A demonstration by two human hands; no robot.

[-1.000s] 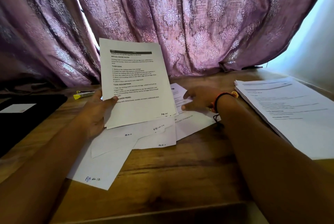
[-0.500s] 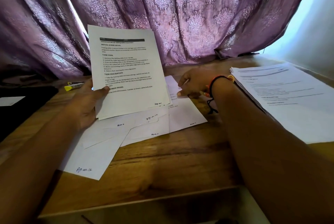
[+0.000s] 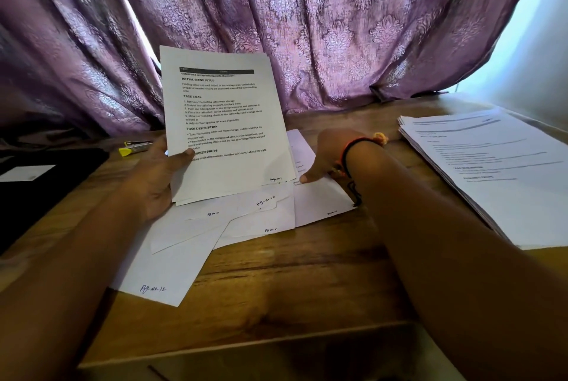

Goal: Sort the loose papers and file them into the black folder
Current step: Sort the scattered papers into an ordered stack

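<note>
Left hand point(image 3: 153, 178): thumb and fingers pinch sheets point(image 3: 224, 122), held upright | right hand point(image 3: 329, 156): one tip presses loose papers point(image 3: 322, 205), other fingers hidden, grip cannot be told | folder point(image 3: 46, 190): well left of left fingers | wooden worktop point(image 3: 292, 273), stack point(image 3: 491, 171) right of right hand, purple curtain point(image 3: 307, 27) behind.

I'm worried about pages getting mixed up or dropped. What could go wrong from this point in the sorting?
1. The left hand grips the held pages only at their lower left edge; standing upright, they might sag or fan apart and lose order.
2. The right hand touches a sheet that overlaps other loose sheets; pulling it may drag them.
3. The page 12 sheet lies near the front edge of the table and could slide off.
</note>
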